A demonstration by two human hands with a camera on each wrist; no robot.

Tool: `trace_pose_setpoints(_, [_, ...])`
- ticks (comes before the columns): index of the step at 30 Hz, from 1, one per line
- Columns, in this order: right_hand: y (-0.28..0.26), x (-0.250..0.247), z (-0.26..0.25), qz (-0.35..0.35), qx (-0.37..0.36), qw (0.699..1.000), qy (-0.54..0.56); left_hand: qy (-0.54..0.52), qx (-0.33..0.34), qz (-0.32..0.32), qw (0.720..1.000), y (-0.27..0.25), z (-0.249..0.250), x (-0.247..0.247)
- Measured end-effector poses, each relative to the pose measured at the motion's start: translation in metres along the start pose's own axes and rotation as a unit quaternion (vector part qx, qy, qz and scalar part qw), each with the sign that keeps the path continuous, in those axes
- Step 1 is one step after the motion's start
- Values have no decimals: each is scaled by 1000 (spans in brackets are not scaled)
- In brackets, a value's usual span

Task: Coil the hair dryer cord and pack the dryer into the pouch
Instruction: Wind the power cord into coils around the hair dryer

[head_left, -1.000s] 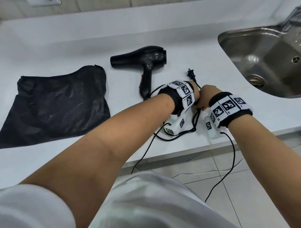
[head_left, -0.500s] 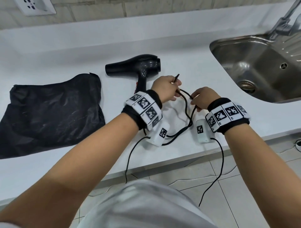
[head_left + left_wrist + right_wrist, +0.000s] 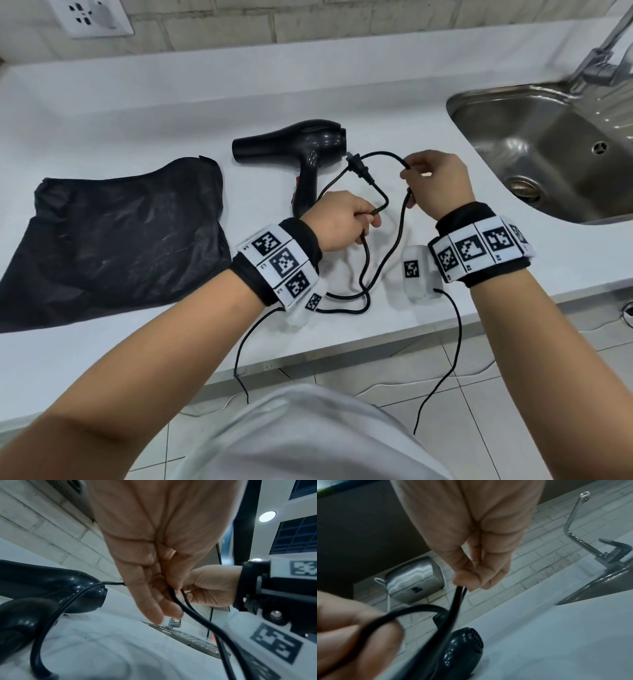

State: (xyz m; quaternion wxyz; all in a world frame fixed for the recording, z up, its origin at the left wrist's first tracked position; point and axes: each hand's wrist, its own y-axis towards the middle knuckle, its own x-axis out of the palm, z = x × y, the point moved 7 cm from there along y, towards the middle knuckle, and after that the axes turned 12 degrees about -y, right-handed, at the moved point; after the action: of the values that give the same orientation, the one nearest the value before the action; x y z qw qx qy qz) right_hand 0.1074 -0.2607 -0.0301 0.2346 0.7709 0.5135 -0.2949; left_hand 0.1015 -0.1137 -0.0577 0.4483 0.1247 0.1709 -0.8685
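A black hair dryer (image 3: 301,147) lies on the white counter (image 3: 137,113), nozzle pointing left, handle toward me. Its black cord (image 3: 394,236) runs in loose loops over the counter between my hands. My left hand (image 3: 337,222) grips two strands of the cord (image 3: 178,601) just right of the dryer handle. My right hand (image 3: 435,181) is raised over the counter and pinches the cord (image 3: 458,592) between thumb and fingers. The plug (image 3: 358,168) hangs in the air between the dryer and my right hand. The flat black pouch (image 3: 116,233) lies to the left of the dryer.
A steel sink (image 3: 555,150) with a tap (image 3: 603,58) is set into the counter at right. A wall socket (image 3: 90,15) sits at the back left. A metal wall dryer (image 3: 414,582) hangs on the tiled wall. The counter's front edge (image 3: 308,356) is near my wrists; thin wrist-camera cables hang below it.
My hands have moved apart, the right one up and to the right with the cord, drawing out a wider loop. The plug now hangs free beside the dryer body.
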Motion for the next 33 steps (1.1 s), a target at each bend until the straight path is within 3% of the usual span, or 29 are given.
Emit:
trace_pose_setpoints(4, [-5, 3, -9, 30, -21, 999, 30, 51, 8, -14, 999, 1, 2, 2])
trace_pose_setpoints(9, [1, -11, 7, 78, 35, 995, 43, 87, 19, -24, 996, -9, 2, -5])
trace_pose_setpoints(13, [-6, -3, -5, -8, -10, 998, 65, 74, 47, -2, 996, -10, 6, -13])
trace_pose_setpoints(18, [-28, 20, -28, -125, -71, 984, 103, 1, 98, 107, 989, -8, 16, -33])
trace_pose_setpoints(24, [-33, 37, -29, -178, -88, 972, 128, -36, 70, 92, 993, 1, 8, -47])
trace_pose_setpoints(27, [-32, 46, -26, -201, -96, 971, 88, -73, 74, 82, 991, 4, 9, -53])
trace_pose_setpoints(29, [-29, 46, -22, -182, -102, 977, 50, -78, 68, 79, 992, 4, 8, -56])
trace_pose_setpoints(33, [-10, 25, 2, -76, -61, 992, -85, -55, 53, 104, 992, 5, 0, -74])
